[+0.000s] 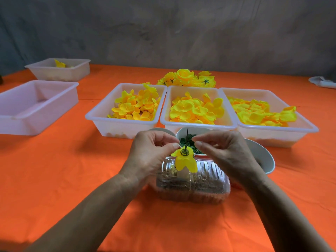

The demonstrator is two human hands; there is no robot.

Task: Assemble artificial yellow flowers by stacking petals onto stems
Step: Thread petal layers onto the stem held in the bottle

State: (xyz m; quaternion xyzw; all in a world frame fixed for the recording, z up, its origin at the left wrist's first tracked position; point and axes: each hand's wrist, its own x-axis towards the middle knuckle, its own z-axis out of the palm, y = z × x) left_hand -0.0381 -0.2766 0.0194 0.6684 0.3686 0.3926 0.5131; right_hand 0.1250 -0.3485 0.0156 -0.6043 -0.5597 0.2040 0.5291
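A thin dark stem stands upright from a clear plastic box at the table's front centre. A yellow petal is threaded on the stem and droops over a pale base, with a green ring sitting on top of it. My left hand is just left of the stem, thumb and forefinger pinching at the petal's upper left edge. To the right of the stem is my right hand, its thumb and forefinger tips close together. Nothing shows between them.
Behind the hands stands a white bowl of green rings, with another white bowl to the right. Three white trays of yellow petals line the middle. Finished flowers lie behind them. Two more trays sit at the left.
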